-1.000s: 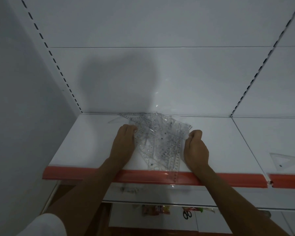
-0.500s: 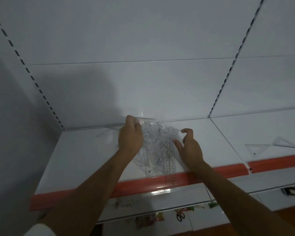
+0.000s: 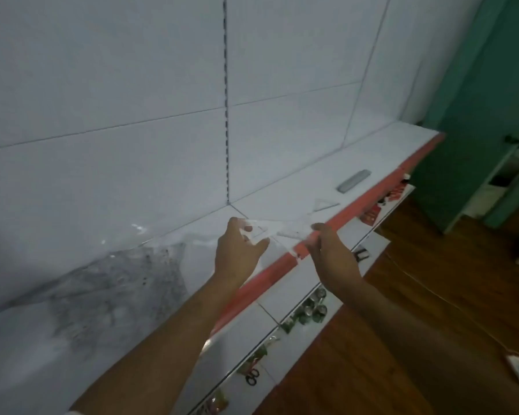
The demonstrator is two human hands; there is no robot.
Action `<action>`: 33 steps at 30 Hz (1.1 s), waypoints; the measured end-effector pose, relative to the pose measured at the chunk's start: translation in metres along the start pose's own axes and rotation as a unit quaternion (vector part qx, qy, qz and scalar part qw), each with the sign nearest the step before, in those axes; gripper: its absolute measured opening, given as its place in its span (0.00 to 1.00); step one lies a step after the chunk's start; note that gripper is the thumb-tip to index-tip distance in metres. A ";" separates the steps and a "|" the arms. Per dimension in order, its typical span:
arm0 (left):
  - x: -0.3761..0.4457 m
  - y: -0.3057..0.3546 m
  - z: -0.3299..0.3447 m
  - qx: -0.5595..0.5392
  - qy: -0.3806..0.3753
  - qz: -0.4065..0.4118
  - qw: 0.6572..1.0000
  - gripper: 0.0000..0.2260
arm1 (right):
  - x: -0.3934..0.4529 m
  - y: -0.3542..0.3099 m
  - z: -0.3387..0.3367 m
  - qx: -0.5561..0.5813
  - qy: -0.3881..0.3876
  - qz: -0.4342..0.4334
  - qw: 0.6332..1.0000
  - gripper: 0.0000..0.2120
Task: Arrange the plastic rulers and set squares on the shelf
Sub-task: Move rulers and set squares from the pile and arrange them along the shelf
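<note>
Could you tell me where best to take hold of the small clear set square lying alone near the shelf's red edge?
Probably the corner of the set square nearest the red edge, coming from the aisle side: it lies flat, so fingers would likely need to slide a thin edge past the lip first.

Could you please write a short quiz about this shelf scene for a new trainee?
1. True or false: the left hand pinches a clear set square.
2. Where does the grey bar-shaped object lie? A) on the white shelf, to the right of both hands; B) on the wooden floor; C) in the right hand.
3. Fill in: the shelf's front edge strip is coloured ____.

Key: 1 true; 2 A; 3 red.
</note>
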State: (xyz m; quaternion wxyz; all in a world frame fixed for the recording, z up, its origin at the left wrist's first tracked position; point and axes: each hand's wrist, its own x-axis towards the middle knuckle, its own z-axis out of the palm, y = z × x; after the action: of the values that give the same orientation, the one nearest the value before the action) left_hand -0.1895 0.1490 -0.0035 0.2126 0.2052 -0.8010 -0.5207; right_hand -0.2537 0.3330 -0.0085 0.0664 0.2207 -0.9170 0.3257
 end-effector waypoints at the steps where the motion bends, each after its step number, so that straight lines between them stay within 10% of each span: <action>1: -0.002 0.008 0.016 0.013 -0.016 0.003 1.000 0.15 | -0.005 0.013 -0.014 -0.007 0.015 0.010 1.000 0.28; 10: -0.030 0.073 0.167 0.092 -0.135 0.056 0.985 0.11 | -0.036 0.152 -0.141 -0.014 0.093 0.181 0.979 0.17; 33: -0.012 0.160 0.402 0.124 -0.197 0.040 0.972 0.17 | 0.010 0.356 -0.253 -0.104 0.141 0.164 0.971 0.19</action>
State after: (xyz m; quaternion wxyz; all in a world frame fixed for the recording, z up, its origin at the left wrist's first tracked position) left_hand -0.4203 0.5157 -0.0053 0.0438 0.0909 -0.8928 -0.4390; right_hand -0.4272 0.7334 -0.0109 0.1633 0.0107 -0.9507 0.2633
